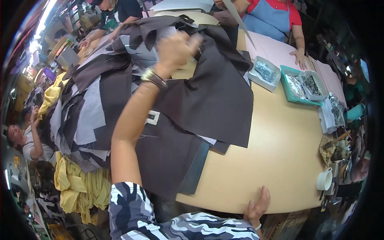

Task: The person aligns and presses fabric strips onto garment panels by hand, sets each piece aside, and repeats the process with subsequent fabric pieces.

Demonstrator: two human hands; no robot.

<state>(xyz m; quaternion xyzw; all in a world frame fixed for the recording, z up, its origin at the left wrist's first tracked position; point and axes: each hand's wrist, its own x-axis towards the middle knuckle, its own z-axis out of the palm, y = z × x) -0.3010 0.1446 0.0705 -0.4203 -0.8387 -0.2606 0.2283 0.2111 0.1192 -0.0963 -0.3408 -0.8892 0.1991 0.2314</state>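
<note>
My left hand [176, 50] is raised at the far side of a heap of dark brown cloth pieces [218, 86]. Motion smears its fingers, and whether any cloth is between them cannot be made out. Beneath that forearm lies a dark cloth panel [168, 148] with a small white rectangular piece [152, 117] on it. Further left, grey and dark cut pieces [91, 112] are piled in layers. At the table's near edge rests my right hand [258, 206], open, its fingers apart and holding nothing.
The tan table [276, 160] carries a white box of small parts [265, 74], a teal basket [286, 82] and a white cup [324, 180] along its right. Yellow cloth [76, 188] hangs at left. Across the table, a person in a blue apron [266, 20] touches pale pink sheets [276, 52].
</note>
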